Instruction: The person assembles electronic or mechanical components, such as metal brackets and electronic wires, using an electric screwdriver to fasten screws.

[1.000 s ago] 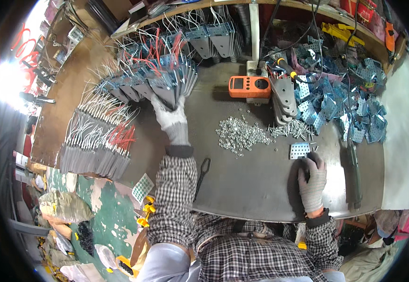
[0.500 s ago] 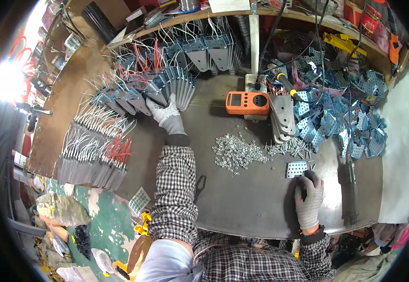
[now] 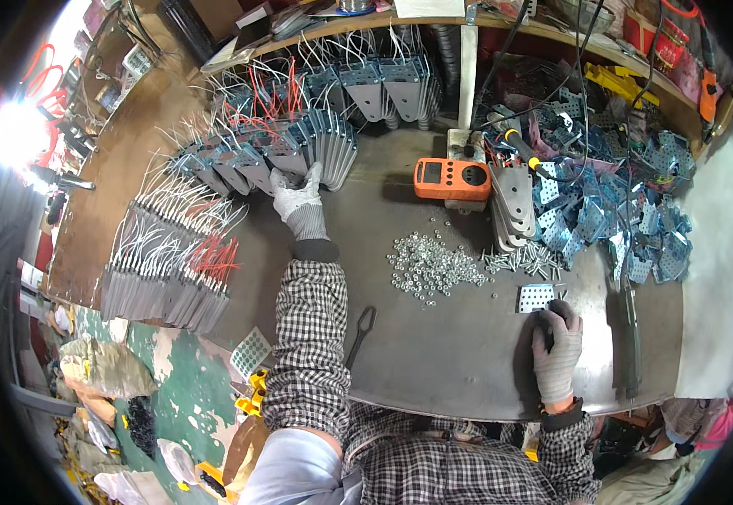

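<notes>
Grey knitted gloves are worn on both hands, which are set well apart on a dark metal workbench [image 3: 467, 370]. The left hand [image 3: 297, 195] is stretched forward with its fingers spread and pressed against the near end of a row of grey finned metal units [image 3: 316, 147] fitted with red and white wires; nothing is clasped in it. The row is too tightly packed for a count; its long axis runs from the person's left toward the back of the bench, and the wires point up and away. A second, similar batch of wired units [image 3: 168, 282] lies along the bench's left edge. The right hand [image 3: 557, 352] rests palm down near the front edge, its fingertips touching one small perforated plate [image 3: 537, 297] that lies flat; whether the plate is pinched cannot be told. Between the hands one loose heap of small silvery nuts [image 3: 432, 265] is spread, with a cluster of screws [image 3: 525, 259] beside it. One orange meter [image 3: 452, 178] sits behind the heap, one dark spanner [image 3: 359, 332] lies near the left sleeve, and a pile of bluish perforated brackets [image 3: 619, 198] fills the right side.
</notes>
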Demonstrator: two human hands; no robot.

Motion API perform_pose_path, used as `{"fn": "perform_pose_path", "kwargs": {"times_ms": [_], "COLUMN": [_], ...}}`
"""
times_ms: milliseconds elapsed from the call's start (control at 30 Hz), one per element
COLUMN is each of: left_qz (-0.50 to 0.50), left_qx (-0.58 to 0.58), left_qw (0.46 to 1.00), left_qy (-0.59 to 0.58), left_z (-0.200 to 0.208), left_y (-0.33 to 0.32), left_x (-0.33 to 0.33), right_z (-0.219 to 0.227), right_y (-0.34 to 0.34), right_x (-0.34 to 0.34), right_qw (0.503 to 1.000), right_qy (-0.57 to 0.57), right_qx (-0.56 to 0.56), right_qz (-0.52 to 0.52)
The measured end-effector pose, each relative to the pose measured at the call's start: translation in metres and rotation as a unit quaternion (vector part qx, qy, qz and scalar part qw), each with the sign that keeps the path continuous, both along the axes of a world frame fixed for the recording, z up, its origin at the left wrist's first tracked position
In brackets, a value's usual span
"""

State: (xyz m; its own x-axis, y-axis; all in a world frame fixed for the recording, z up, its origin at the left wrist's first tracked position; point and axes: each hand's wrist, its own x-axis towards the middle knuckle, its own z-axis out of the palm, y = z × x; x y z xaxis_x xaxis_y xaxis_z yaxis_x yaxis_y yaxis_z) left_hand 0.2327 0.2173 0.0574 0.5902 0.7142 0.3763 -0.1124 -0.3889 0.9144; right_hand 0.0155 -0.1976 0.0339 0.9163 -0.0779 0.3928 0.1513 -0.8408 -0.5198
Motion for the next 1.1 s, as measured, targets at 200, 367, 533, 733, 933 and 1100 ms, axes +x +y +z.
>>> {"fn": "perform_pose_path", "kwargs": {"times_ms": [200, 367, 533, 733, 933, 1100], "left_qz": [0.082, 0.024, -0.122, 0.187, 0.159, 0.154], "left_qx": [0.062, 0.017, -0.068, 0.456, 0.649, 0.184], "left_qw": [0.993, 0.999, 0.99, 0.87, 0.684, 0.964], "left_qy": [0.06, 0.046, -0.016, 0.025, 0.292, 0.119], "left_z": [-0.029, -0.057, -0.075, 0.016, -0.014, 0.017], "left_y": [0.016, 0.031, 0.041, 0.102, 0.296, 0.253], "left_x": [-0.005, -0.016, -0.088, -0.219, -0.299, -0.283], "right_z": [-0.004, 0.002, -0.003, -0.011, -0.007, 0.005], "right_y": [0.002, 0.004, -0.001, -0.009, -0.001, -0.014], "right_x": [-0.001, -0.006, -0.01, -0.011, -0.002, -0.004], "right_qw": [1.0, 1.0, 1.0, 1.0, 0.999, 0.995], "right_qy": [-0.001, 0.001, -0.003, 0.011, -0.037, -0.021], "right_qx": [0.009, 0.011, 0.013, -0.002, 0.024, 0.1], "right_qz": [0.009, 0.013, 0.021, -0.004, 0.006, -0.023]}}
